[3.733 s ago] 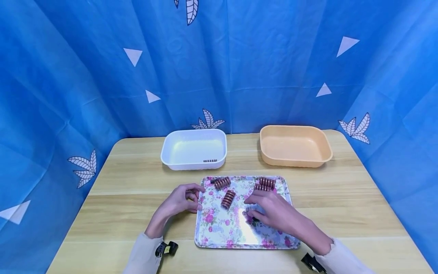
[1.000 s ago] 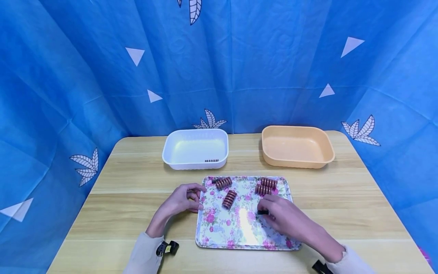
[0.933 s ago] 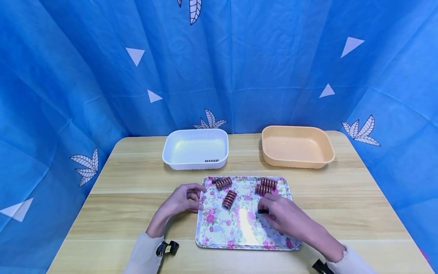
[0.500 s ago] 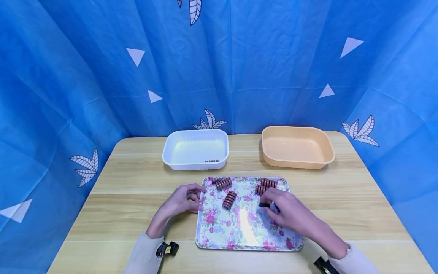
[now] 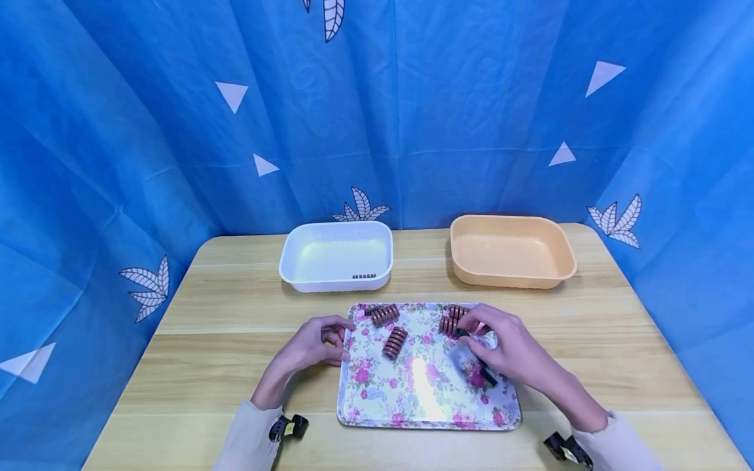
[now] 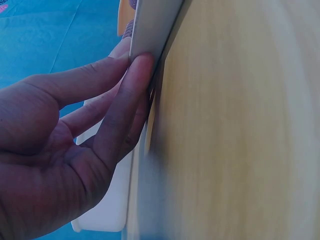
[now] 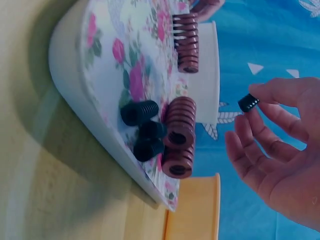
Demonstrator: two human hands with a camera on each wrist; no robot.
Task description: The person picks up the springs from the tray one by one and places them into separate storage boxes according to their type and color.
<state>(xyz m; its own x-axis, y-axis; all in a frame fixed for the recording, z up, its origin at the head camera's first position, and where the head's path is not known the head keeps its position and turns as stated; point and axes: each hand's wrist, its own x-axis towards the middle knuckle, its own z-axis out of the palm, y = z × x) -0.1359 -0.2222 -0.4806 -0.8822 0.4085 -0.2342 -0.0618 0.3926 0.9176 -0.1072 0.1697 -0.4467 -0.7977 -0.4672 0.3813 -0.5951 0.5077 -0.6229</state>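
My right hand (image 5: 501,340) pinches a small black coil spring (image 7: 248,103) between thumb and fingertips, raised above the right half of the floral tray (image 5: 383,409). Several thicker brown springs lie on the tray, including one brown spring (image 5: 394,343) left of the middle and a brown spring (image 7: 181,120) at the right. Beside that pair, the right wrist view shows more black springs (image 7: 140,113). Another black spring (image 5: 370,311) lies at the tray's far left corner. My left hand (image 5: 315,343) holds the tray's left rim, thumb and fingers on either side of it.
Behind the tray stand a white basin (image 5: 288,275) at left and an orange basin (image 5: 512,282) at right. A row of short dark marks (image 5: 364,276) shows inside the white basin. A blue curtain (image 5: 412,131) surrounds the wooden table (image 5: 206,314).
My right hand, earlier low over the tray with fingers apart, has pinched a black spring and risen up and right, uncovering another black spring below. My left hand stays at the tray's rim.
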